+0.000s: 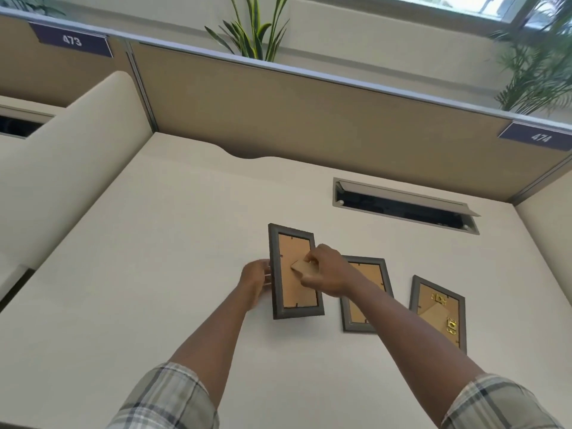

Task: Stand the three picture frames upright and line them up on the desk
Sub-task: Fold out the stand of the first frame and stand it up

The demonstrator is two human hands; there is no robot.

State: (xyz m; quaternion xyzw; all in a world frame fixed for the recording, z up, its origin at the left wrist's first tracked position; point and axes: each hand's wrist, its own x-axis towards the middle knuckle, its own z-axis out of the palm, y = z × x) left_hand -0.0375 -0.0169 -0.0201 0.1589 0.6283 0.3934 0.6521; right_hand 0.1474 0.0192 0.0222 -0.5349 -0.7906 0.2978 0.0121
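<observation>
Three dark-framed picture frames show their brown backs on the cream desk (154,274). The left frame (288,292) is raised off the desk, back toward me. My left hand (255,283) grips its left edge. My right hand (325,270) pinches the cardboard easel stand (301,267) on its back, pulled partly out. The middle frame (371,274) lies flat, partly hidden under my right wrist. The right frame (439,311) lies flat too, its stand folded and brass hangers visible.
A recessed cable slot (402,205) with its lid up is set in the desk behind the frames. Tan partition panels (278,113) close off the back, a cream divider (77,156) the left. Plants stand beyond the partition.
</observation>
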